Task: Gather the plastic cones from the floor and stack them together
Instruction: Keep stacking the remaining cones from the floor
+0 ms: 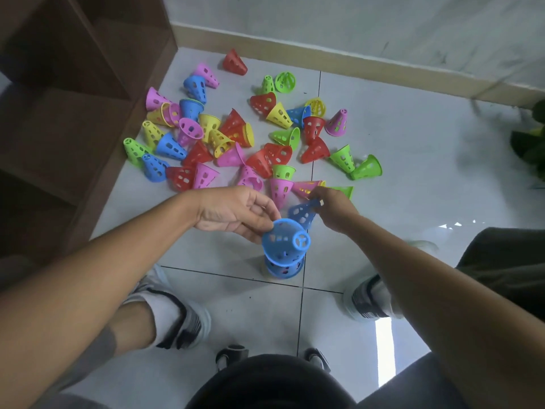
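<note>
The left hand (236, 212) pinches the rim of the top blue cone (284, 242) on a short blue stack (284, 268) standing on the floor (413, 160); the right hand's (336, 211) fingers grip another blue cone (303, 214) just behind it. A tilted drop could, I think, topple the stack. The scattered cones (236, 137) crowd the wooden shelf unit (88, 113) and wall (354, 28); open tile lies to the right.

cones (236, 134): you see thin perforated plastic, bright, slight sheen | blue stack (284, 255): same plastic, smooth | floor (413, 149): glossy pale tile, reflecting light | shelf unit (73, 84): matt brown wood-look board | skirting (324, 59): matt beige
</note>
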### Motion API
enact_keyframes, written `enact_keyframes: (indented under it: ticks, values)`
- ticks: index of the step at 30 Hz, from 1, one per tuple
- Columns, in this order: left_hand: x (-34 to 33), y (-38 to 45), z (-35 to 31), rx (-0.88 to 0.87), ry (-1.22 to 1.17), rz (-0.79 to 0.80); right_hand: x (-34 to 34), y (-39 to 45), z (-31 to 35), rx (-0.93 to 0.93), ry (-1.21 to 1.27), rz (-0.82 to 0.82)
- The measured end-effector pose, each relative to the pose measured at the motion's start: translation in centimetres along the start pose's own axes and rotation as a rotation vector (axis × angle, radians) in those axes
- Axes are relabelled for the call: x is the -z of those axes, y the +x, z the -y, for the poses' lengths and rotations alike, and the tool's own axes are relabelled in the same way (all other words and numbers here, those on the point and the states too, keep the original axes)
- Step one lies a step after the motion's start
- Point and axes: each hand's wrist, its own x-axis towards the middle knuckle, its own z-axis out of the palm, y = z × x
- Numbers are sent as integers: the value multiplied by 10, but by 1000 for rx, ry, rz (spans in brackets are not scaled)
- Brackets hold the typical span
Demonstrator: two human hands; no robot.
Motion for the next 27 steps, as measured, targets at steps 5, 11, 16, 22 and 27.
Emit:
enact_keyframes:
  ticks: [5,11,16,22,27]
  values:
    - [-1,11,14,70,68,32,40,-18,9,59,165,-18]
    - [0,25,24,153,134,-5,101,-53,37,112,416,99]
    - [9,42,20,259,167,20,131,-91,64,192,542,272]
    - [28,58,9,376,224,-23,129,-118,80,306,445,391]
    - [44,78,-2,224,293,-266,117,-127,84,319,321,397]
